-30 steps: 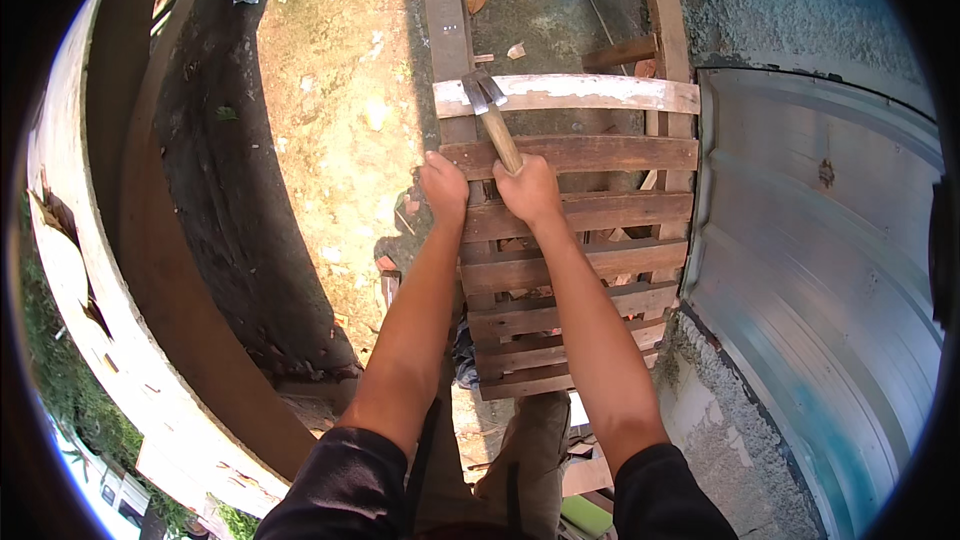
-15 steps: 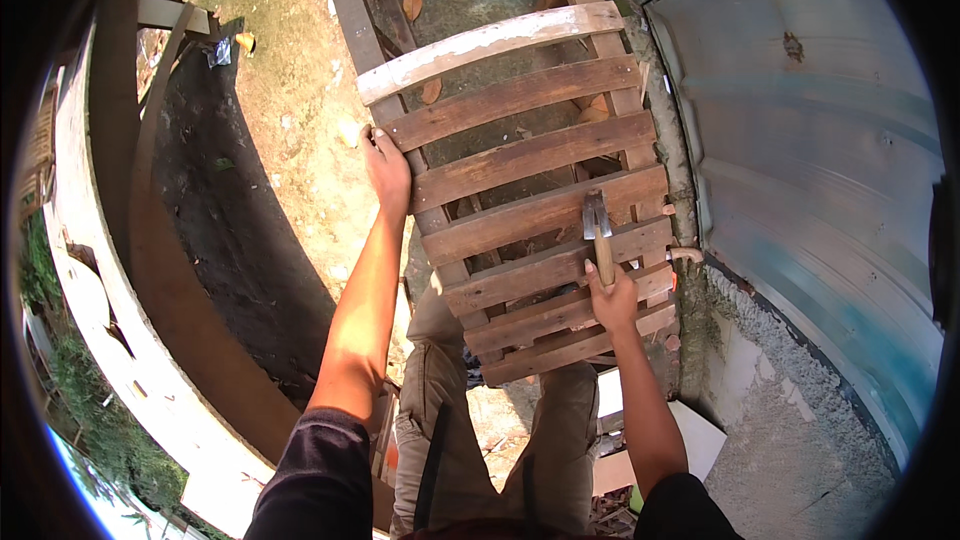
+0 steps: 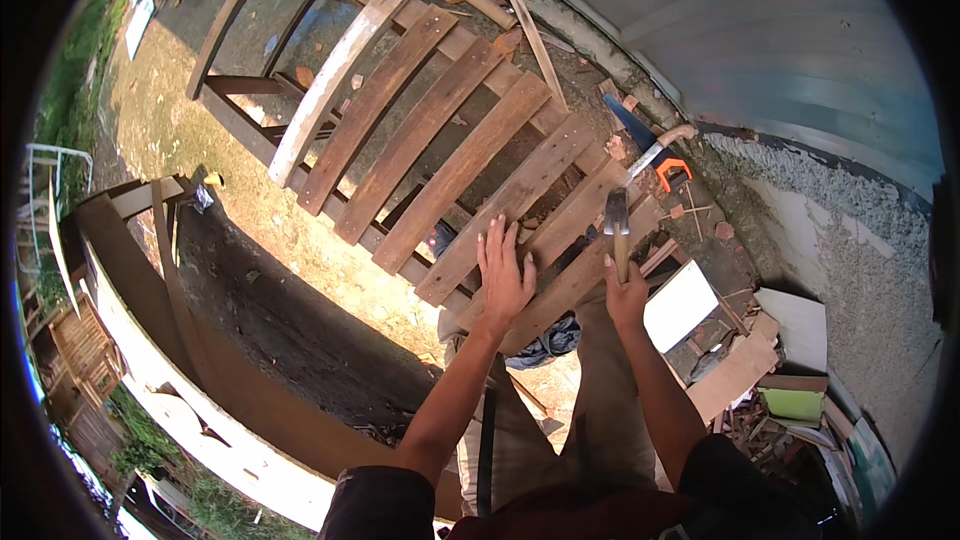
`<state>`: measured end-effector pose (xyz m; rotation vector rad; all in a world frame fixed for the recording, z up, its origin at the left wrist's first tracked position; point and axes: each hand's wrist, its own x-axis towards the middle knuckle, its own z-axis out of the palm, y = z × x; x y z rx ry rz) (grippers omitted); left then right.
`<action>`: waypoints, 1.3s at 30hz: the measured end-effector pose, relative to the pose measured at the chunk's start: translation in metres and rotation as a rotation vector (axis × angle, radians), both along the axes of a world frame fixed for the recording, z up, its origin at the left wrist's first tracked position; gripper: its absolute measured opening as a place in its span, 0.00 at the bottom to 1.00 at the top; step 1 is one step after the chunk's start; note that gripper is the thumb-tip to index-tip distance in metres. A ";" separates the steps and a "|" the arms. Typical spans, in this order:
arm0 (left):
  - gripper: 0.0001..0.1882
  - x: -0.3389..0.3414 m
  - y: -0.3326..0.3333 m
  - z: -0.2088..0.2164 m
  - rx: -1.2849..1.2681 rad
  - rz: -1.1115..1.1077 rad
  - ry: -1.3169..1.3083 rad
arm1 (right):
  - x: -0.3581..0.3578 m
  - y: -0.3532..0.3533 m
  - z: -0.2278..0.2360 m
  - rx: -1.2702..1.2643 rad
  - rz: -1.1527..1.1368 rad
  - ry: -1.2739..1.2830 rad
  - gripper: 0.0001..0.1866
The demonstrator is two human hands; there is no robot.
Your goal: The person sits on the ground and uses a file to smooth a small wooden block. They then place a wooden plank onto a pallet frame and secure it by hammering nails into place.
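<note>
A slatted wooden frame (image 3: pixel 465 155) lies in front of me, with brown slats across two long rails. One slat (image 3: pixel 335 90) near its far end is covered in worn white paint. My left hand (image 3: pixel 507 275) rests flat with fingers spread on the nearer slats. In my right hand (image 3: pixel 626 298) is a hammer (image 3: pixel 620 240), gripped by its wooden handle. Its metal head points away from me, above the near right end of the slats. My fingers hide the handle's lower part.
A handsaw with an orange handle (image 3: pixel 673 174) and a wooden-handled blade (image 3: pixel 657 152) lie right of the frame. Scrap wood (image 3: pixel 745 430) and a white board (image 3: pixel 680 307) are at lower right. A metal sheet wall (image 3: pixel 780 30) stands right; a large curved wooden piece (image 3: pixel 200 410) lies left.
My view has turned, so the frame now slants to the upper left. My left hand has moved from the frame's left edge onto the near slats. The hammer stays in my right hand.
</note>
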<state>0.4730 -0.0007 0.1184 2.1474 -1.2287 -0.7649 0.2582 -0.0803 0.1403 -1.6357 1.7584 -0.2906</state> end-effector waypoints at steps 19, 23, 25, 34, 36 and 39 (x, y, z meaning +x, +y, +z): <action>0.40 -0.156 -0.061 -0.068 0.046 -0.513 -0.379 | -0.325 0.075 -0.207 0.255 -0.997 0.521 0.25; 0.40 -0.154 -0.055 -0.071 -0.015 -0.496 -0.412 | -0.323 0.082 -0.238 0.293 -1.038 0.419 0.25; 0.40 -0.160 -0.059 -0.075 0.003 -0.499 -0.404 | -0.322 0.090 -0.257 0.265 -1.027 0.351 0.24; 0.38 -0.160 -0.065 -0.055 0.092 -0.494 -0.356 | -0.294 -0.032 -0.194 0.206 -0.572 -0.129 0.26; 0.33 -0.153 -0.064 -0.045 0.060 -0.463 -0.243 | -0.246 -0.066 -0.134 0.273 -0.564 -0.439 0.19; 0.28 -0.123 -0.074 -0.017 -0.039 -0.380 -0.109 | -0.165 -0.098 -0.034 0.506 -0.489 -0.779 0.18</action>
